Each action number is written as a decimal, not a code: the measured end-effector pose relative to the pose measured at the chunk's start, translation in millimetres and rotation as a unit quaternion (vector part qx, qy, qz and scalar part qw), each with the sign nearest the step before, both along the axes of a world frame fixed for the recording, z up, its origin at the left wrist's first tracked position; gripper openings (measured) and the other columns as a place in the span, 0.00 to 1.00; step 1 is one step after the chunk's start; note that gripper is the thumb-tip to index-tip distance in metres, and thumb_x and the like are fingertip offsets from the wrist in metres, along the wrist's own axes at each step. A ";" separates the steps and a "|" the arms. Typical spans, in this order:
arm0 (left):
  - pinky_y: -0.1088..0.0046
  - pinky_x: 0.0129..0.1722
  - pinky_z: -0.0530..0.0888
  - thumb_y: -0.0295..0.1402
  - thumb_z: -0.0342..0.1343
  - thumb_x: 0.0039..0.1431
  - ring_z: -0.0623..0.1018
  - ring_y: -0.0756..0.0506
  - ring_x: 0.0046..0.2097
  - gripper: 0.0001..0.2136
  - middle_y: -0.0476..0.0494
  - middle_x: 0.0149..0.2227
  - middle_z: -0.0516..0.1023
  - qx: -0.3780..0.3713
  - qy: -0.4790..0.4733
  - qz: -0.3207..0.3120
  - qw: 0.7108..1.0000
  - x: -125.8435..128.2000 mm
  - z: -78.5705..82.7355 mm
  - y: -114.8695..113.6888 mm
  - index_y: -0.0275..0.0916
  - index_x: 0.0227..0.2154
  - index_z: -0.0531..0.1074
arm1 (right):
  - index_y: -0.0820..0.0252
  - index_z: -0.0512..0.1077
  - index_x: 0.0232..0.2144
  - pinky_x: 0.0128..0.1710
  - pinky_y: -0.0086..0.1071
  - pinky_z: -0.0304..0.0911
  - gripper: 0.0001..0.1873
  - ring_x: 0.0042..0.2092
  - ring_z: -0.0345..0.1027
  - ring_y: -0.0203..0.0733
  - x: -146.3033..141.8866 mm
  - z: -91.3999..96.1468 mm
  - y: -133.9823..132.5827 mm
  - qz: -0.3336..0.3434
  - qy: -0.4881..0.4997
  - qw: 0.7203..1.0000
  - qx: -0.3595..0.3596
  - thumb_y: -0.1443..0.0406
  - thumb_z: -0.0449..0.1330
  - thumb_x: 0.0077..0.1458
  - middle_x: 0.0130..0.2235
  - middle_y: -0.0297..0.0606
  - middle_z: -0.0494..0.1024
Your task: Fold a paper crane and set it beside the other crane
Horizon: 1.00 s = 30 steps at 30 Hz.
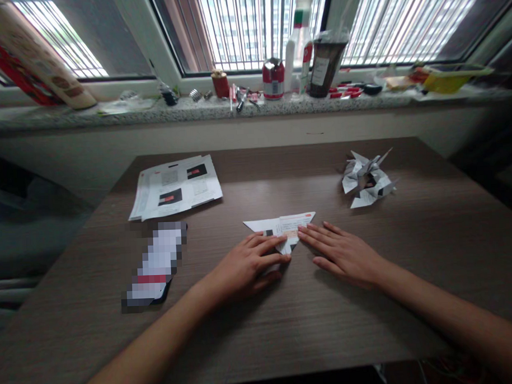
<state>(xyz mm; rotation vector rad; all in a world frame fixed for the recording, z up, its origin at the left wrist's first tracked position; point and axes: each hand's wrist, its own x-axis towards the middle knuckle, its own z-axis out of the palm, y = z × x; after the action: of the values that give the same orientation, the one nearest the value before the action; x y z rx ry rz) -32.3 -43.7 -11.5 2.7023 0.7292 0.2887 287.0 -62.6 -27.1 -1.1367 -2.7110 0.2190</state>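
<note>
A folded piece of printed paper (288,225) lies flat on the table, its wide edge away from me and its pointed corners out to both sides. My left hand (252,260) rests over its lower left part, fingers stretched across it and hiding some of the folds. At the paper's right edge lies my right hand (344,253), palm down, fingers extended and fingertips touching the paper. Neither hand is closed around anything.
Printed sheets (178,186) are stacked at the back left, with a phone (157,262) below them, its screen blurred. Several folded paper pieces (367,177) sit at the back right. Beyond the table (261,337), a windowsill (144,114) carries a can (273,79) and a cup (324,66).
</note>
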 end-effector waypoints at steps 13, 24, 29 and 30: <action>0.45 0.68 0.63 0.40 0.56 0.72 0.65 0.35 0.69 0.18 0.44 0.73 0.60 0.000 0.024 -0.005 1.000 0.1 3.2 0.4 0.50 0.62 0.69 | 0.39 0.40 0.75 0.73 0.55 0.49 0.35 0.73 0.50 0.49 22.0 -9.2 20.4 -0.111 -0.016 0.993 0.028 0.51 0.48 0.73 0.74 0.30 0.54; 0.44 0.68 0.62 0.38 0.55 0.73 0.65 0.34 0.69 0.14 0.46 0.74 0.57 -0.022 0.014 -0.013 1.000 -1.1 6.5 1.8 0.50 0.58 0.73 | 0.48 0.48 0.74 0.74 0.51 0.46 0.33 0.75 0.42 0.47 -7.9 2.7 -4.4 0.006 0.000 1.000 0.017 0.54 0.51 0.73 0.75 0.36 0.50; 0.49 0.68 0.63 0.39 0.59 0.70 0.65 0.36 0.68 0.26 0.40 0.70 0.64 -0.062 0.002 0.014 0.998 -3.4 6.2 1.7 0.47 0.68 0.61 | 0.49 0.53 0.73 0.74 0.49 0.45 0.31 0.75 0.42 0.48 -23.1 4.4 -15.3 0.067 0.010 0.997 -0.024 0.55 0.52 0.73 0.75 0.38 0.49; 0.50 0.68 0.64 0.39 0.59 0.69 0.66 0.36 0.68 0.31 0.38 0.69 0.66 -0.070 -0.002 0.028 0.997 -3.6 5.9 1.4 0.46 0.70 0.56 | 0.49 0.54 0.73 0.74 0.49 0.46 0.31 0.75 0.42 0.49 -24.8 4.4 -16.6 0.068 0.012 0.997 -0.029 0.55 0.53 0.73 0.75 0.39 0.49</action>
<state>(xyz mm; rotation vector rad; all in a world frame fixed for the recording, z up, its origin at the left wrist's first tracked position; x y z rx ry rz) -35.9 -42.3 -5.5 2.5514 0.7937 0.2473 262.2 -79.2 -22.8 -0.9587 -2.7792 0.3299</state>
